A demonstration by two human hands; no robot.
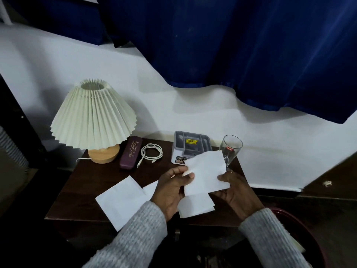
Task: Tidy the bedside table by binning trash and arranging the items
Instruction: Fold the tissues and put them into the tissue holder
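Both hands hold one white paper sheet (pixel 205 171) up above the dark wooden bedside table (pixel 81 190). My left hand (pixel 172 190) pinches its left edge and my right hand (pixel 235 190) grips its right edge. Another white sheet (pixel 195 206) lies under the hands near the front edge. A larger white sheet (pixel 119 200) lies at the front left, with a further piece (pixel 150 187) peeking out beside it. At the back stand a purple glasses case (pixel 131 154), a coiled white cable (pixel 151 152), a grey organiser box (pixel 190 145) and an empty glass (pixel 230 149).
A lamp (pixel 94 118) with a pleated cream shade and wooden base stands at the table's back left. A dark red bin rim (pixel 301 225) shows at the lower right. A blue curtain (pixel 231 45) hangs over the white wall behind.
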